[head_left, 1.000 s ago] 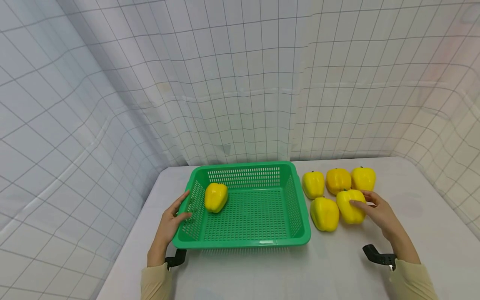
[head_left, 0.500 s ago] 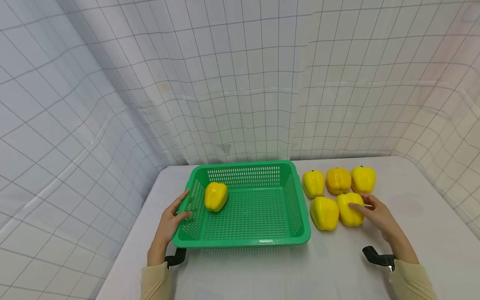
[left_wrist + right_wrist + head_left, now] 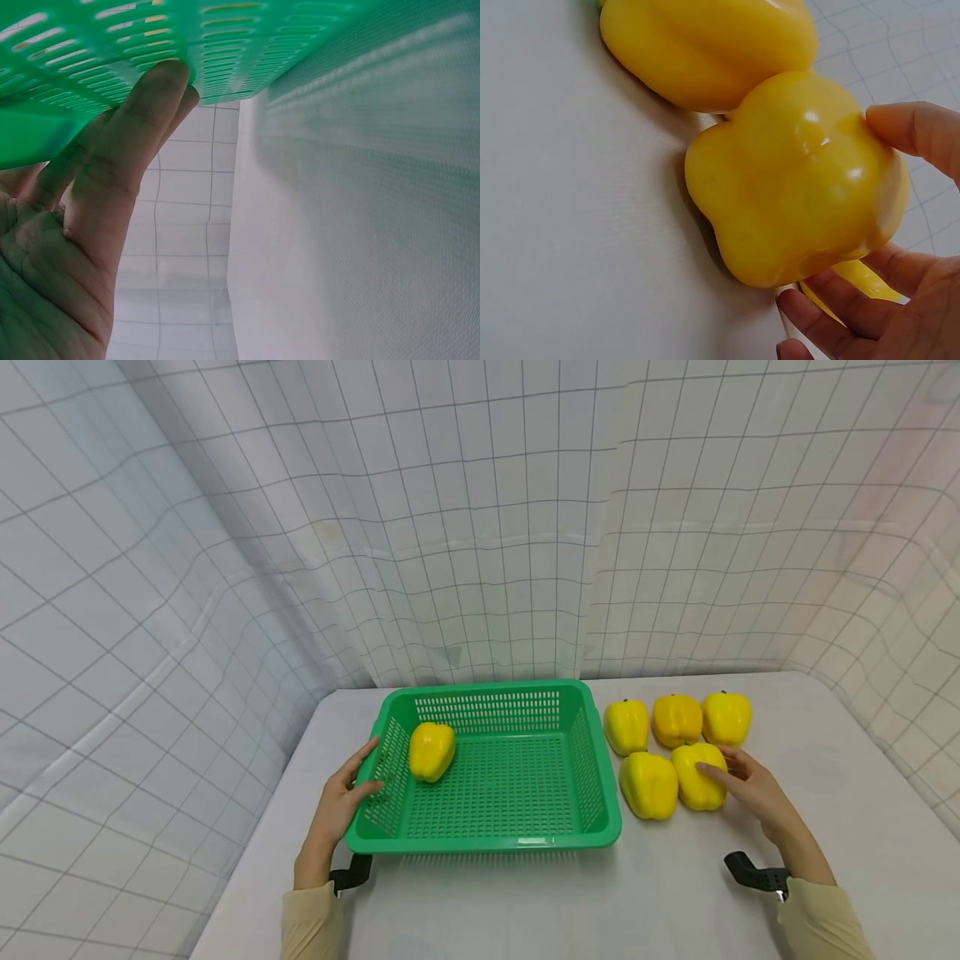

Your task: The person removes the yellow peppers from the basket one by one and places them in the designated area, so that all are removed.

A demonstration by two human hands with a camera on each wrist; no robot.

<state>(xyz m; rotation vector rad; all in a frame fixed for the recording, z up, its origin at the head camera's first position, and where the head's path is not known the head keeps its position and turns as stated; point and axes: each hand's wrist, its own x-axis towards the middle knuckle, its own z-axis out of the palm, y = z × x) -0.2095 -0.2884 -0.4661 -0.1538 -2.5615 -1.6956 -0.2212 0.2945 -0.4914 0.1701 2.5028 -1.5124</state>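
Observation:
A yellow bell pepper (image 3: 699, 778) sits at the front right of a group of peppers. My right hand (image 3: 757, 785) holds it from the right, thumb on one side and fingers on the other. In the right wrist view this bell pepper (image 3: 795, 187) shows its lobed end, beside another yellow bell pepper (image 3: 705, 49). My left hand (image 3: 339, 797) grips the left rim of a green perforated plastic basket (image 3: 487, 846), thumb over the rim. The left wrist view shows its fingers (image 3: 120, 154) against the outer slotted wall. One yellow bell pepper (image 3: 432, 752) lies inside the basket, towards the left.
Beside the held pepper is a yellow bell pepper (image 3: 649, 786). Behind them stand a yellow one (image 3: 626, 727), a more orange one (image 3: 677, 720) and another yellow one (image 3: 727, 718). The white table (image 3: 480, 914) meets a gridded white curtain (image 3: 510, 568) at the back.
The right hand has shifted the held bell pepper slightly towards the table's front and down, then stays nearly still. The left hand and basket have not visibly moved.

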